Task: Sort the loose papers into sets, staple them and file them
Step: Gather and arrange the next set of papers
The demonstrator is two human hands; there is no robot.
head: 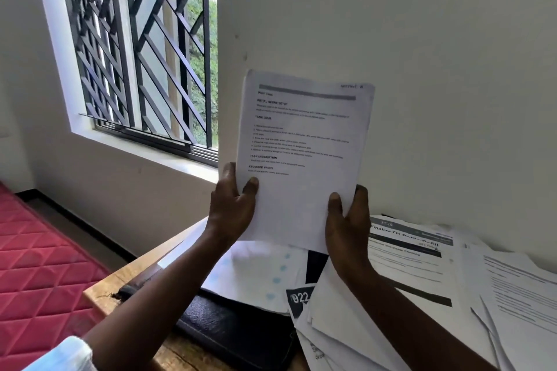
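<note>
The task looks to be in its sorting stage, early on. The person holds one printed sheet upright above the far part of the tabletop, in front of the wall, apparently reading its headings to decide which set it belongs to. Whether more pages lie behind it cannot be told. The left hand pinches the sheet's lower left edge, thumb on the printed face and fingers hidden behind. The right hand pinches the lower right edge the same way, with fingertips curling round the edge.

Judging by the tabletop, little is done. The papers lie in a loose, overlapping heap across the right side, reaching the right edge and the wall, with no squared-off sets apparent. No stapler shows, and nothing visibly stapled or filed.

A black folder lies near the tabletop's front left, partly under the heap; it may be the file. A dotted sheet rests beside it. Bare wood of the table shows only at the left corner, so clear room for laying out sets looks scarce. A red mattress sits left of the table, and a barred window is beyond.
</note>
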